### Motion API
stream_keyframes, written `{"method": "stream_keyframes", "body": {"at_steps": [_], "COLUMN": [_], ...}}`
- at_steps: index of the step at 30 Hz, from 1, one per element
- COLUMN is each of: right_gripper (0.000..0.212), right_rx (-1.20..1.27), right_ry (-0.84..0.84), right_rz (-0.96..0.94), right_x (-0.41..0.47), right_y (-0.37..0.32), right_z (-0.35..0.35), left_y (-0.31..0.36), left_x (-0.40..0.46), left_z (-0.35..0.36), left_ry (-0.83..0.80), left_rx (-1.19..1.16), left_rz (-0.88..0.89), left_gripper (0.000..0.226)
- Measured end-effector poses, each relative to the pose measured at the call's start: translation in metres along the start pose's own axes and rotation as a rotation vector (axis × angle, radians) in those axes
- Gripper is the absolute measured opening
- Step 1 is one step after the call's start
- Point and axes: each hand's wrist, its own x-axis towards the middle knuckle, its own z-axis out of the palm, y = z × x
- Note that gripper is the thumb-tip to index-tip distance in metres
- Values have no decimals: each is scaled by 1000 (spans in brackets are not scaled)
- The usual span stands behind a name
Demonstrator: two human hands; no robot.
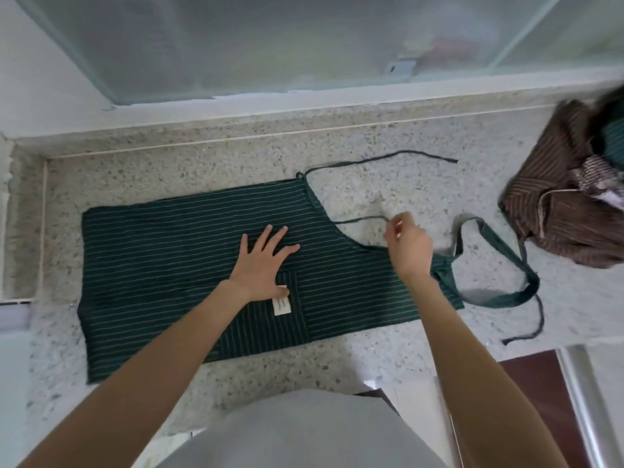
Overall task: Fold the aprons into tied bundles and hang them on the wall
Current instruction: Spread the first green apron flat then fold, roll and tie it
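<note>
Dark green apron, thin pale stripes; brown striped apron; speckled grey counter; label apparently cream.

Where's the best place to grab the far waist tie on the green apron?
Pinch the far waist tie at its loose end, coming from above on the right. It lies flat and free on the countertop, clear of the green apron body.
</note>
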Motion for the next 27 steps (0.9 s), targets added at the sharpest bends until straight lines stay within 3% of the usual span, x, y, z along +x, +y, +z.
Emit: {"method": "stream_keyframes", "body": {"at_steps": [4,7,10,15,20,22,24,27], "right_gripper": [18,17,24,21,37,26,9,28], "right_rx": [15,71,111,94,-192,-216,-182,-115], "right_ry": [102,107,69,-9,-217,-186,-158,-327], "right_rz": [-49,-85,-113,-342,-417,-412,-410,-230], "right_x": [57,86,92,32,-41,-44,-37,-14], "right_y": [9,24,50,96,141,146,146,144], "right_z": [-19,-25,-30,-38,-37,-32,-33,-40], "left_y": [14,36,69,119,157,163,168,170], "left_x": [-11,-4,20,54,60,60,60,58], "left_z": [7,8,2,-4,6,13,20,27], "left_ry": [103,273,345,364,566,549,438,272], "left_rx": [-64,-93,-109,-87,-120,-88,-54,-55], "left_rz": [-82,-96,-60,48,129,143,107,79], "left_gripper": [76,61,60,46,15,21,41,70]}}
